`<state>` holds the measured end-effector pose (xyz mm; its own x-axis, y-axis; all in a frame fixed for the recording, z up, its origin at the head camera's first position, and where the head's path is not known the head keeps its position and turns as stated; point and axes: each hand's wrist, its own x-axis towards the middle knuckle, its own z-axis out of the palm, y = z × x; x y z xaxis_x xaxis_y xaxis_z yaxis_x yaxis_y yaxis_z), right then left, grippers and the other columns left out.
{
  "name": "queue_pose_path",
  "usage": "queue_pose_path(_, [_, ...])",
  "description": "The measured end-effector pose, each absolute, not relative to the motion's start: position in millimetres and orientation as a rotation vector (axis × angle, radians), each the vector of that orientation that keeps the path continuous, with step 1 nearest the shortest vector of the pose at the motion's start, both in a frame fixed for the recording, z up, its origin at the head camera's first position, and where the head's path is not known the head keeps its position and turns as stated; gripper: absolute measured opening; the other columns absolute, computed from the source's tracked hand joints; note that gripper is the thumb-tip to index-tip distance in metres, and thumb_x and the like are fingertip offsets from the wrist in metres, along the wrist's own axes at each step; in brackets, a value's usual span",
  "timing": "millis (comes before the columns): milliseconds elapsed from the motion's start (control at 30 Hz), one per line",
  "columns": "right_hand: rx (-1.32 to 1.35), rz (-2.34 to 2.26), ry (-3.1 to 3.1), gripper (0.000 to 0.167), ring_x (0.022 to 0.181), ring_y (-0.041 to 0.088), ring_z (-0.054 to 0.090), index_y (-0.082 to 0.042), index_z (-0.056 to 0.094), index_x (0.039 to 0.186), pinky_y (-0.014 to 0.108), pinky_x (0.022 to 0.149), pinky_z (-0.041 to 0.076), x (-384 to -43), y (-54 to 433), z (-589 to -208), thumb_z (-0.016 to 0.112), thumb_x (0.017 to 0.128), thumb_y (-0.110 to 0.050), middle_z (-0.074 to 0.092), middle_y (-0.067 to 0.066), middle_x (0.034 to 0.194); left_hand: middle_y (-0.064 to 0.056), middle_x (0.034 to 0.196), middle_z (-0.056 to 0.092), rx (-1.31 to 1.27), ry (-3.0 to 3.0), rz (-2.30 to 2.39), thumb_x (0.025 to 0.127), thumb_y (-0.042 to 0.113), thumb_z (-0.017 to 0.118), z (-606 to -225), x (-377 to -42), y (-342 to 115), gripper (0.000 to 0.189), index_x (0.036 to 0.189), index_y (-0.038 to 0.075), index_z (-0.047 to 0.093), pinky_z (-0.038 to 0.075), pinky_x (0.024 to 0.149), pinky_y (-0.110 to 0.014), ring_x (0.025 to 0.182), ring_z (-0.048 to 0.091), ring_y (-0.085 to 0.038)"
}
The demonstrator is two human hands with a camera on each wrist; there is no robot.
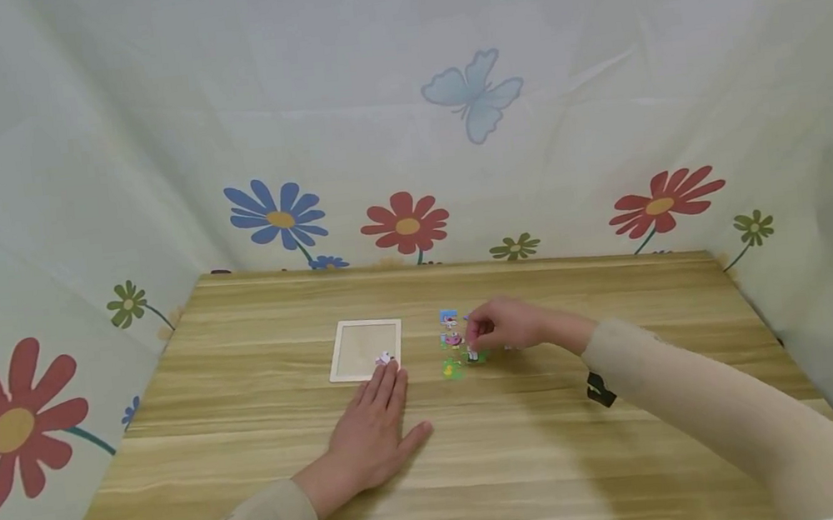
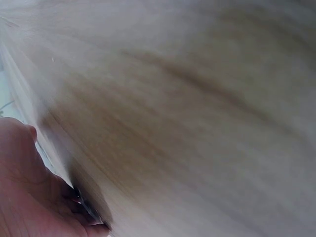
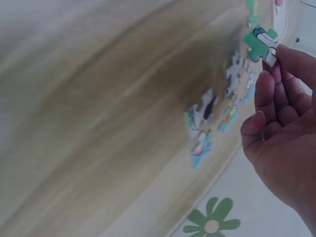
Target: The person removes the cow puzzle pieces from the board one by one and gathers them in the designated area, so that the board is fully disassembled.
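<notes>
My right hand (image 1: 507, 324) pinches a green jigsaw piece (image 3: 264, 43) with white and dark shapes on it between thumb and fingers, over a cluster of loose pieces. My left hand (image 1: 373, 433) lies palm down with its fingers straight, fingertips over the near right edge of a pale square puzzle frame (image 1: 333, 353). Inside that frame, just past the fingertips, is a mostly white piece (image 1: 384, 358). In the left wrist view the left hand (image 2: 37, 197) shows only at the lower left, with its fingertips at the tabletop.
Between the frame and the right hand lie a blue piece (image 1: 448, 317), a pink one (image 1: 453, 339) and a green one (image 1: 451, 369). More loose pieces (image 3: 200, 111) lie beneath the right hand. The wooden table (image 1: 253, 443) meets a flower-printed curtain (image 1: 325, 93) at the back and sides.
</notes>
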<state>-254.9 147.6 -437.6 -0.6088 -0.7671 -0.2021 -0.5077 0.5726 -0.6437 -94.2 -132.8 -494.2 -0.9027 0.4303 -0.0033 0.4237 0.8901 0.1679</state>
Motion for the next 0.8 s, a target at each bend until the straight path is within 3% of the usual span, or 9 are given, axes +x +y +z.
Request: queue_pose_path(800, [-1.076, -0.661, 2.534, 0.008, 0.075, 0.006, 0.053, -0.014, 0.071, 0.095, 0.025, 0.071, 0.049, -236.6, 155.6, -459.1, 0.075, 0.102, -0.015, 0.064, -0.008, 0.084, -0.026, 0.173, 0.027, 0.683, 3.017, 0.236, 0.109, 0.058, 0.047, -497.5, -96.0, -132.7, 0.086, 0.164, -0.006, 0.034, 0.029, 0.128, -0.057, 0.161, 0.023, -0.041])
